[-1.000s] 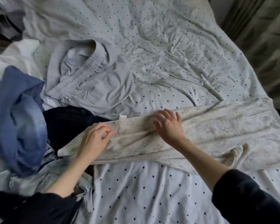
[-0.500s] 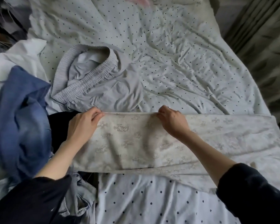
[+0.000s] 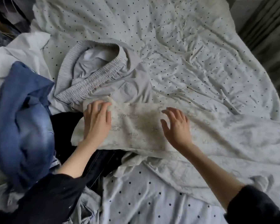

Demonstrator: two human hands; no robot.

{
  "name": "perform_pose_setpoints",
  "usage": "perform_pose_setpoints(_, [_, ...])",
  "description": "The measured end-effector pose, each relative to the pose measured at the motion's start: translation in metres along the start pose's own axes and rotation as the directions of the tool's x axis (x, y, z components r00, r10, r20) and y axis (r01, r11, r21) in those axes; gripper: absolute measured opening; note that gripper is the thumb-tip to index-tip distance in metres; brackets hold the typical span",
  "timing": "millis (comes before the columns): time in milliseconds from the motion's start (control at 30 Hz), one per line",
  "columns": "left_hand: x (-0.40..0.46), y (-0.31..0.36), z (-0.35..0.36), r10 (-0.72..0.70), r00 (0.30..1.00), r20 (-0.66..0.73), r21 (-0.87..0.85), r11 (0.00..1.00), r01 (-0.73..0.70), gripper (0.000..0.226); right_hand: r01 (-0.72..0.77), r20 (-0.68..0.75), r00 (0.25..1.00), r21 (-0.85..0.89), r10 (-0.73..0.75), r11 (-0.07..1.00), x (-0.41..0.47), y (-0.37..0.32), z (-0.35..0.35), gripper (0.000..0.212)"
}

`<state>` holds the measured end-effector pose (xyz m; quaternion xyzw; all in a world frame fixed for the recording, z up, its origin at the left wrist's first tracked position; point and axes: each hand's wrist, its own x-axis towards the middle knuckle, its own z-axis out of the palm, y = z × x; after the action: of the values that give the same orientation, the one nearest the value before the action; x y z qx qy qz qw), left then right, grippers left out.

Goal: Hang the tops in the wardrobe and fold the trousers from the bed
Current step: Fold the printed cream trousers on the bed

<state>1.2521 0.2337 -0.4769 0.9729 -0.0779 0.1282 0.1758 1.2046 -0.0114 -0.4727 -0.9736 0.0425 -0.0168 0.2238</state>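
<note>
Left hand (image 3: 97, 122) flat on cream trousers (image 3: 136, 126) (unlabelled) — spread

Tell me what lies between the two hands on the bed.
Only the cream patterned trousers: the left hand rests flat on them, and the right hand is spread above. The head view shows it.

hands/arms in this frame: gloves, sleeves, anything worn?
Two bare hands, no gloves, rings or watch visible. The left hand and right hand both come from bare forearms. Dark, near-black sleeves are pushed up toward the elbows: left sleeve, right sleeve.
</note>
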Motion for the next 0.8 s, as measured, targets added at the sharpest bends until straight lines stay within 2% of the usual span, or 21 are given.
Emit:
perform_pose_setpoints(100, [-0.048, 0.011, 0.001, 0.016, 1.000, -0.027, -0.065, 0.998, -0.018, 0.016, 0.041, -0.111, 0.993, -0.021, -0.043, 0.999, -0.048, -0.010, 0.005, 0.018])
perform_pose_setpoints(233, [-0.099, 0.025, 0.000, 0.186, 0.982, 0.020, -0.190, 0.965, -0.179, 0.037, 0.093, -0.180, 0.978, -0.079, -0.106, 0.993, -0.094, -0.010, 0.007, 0.013])
perform_pose_setpoints(300, [-0.120, 0.029, -0.002, 0.219, 0.975, 0.031, -0.149, 0.966, -0.212, 0.044, 0.159, -0.153, 0.972, -0.133, -0.179, 0.978, -0.114, -0.006, 0.009, 0.012])
perform_pose_setpoints(367, [-0.138, 0.031, -0.004, 0.217, 0.971, 0.098, -0.067, 0.975, -0.211, 0.041, 0.210, -0.038, 0.974, -0.202, -0.222, 0.957, -0.135, -0.003, 0.012, 0.025])
perform_pose_setpoints(467, [-0.150, 0.031, -0.005, 0.112, 0.962, 0.251, -0.013, 0.994, -0.113, 0.037, 0.203, 0.069, 0.979, -0.280, -0.191, 0.938, -0.153, -0.001, 0.016, 0.028])
perform_pose_setpoints(533, [-0.147, 0.031, -0.007, 0.053, 0.964, 0.262, -0.124, 0.992, -0.021, 0.026, 0.147, 0.044, 0.989, -0.299, -0.140, 0.943, -0.155, 0.000, 0.015, 0.027])
perform_pose_setpoints(600, [-0.141, 0.031, -0.014, -0.027, 0.961, 0.274, -0.272, 0.956, 0.105, 0.020, 0.106, 0.002, 0.994, -0.249, -0.109, 0.963, -0.156, 0.001, 0.011, 0.025])
perform_pose_setpoints(700, [-0.141, 0.027, -0.030, -0.089, 0.970, 0.228, -0.380, 0.908, 0.173, 0.025, 0.156, -0.017, 0.987, -0.105, -0.158, 0.982, -0.172, -0.001, 0.003, 0.024])
perform_pose_setpoints(800, [-0.152, 0.022, -0.058, -0.234, 0.926, 0.296, -0.492, 0.794, 0.358, 0.035, 0.164, 0.124, 0.980, -0.039, -0.158, 0.986, -0.197, -0.004, -0.013, 0.018])
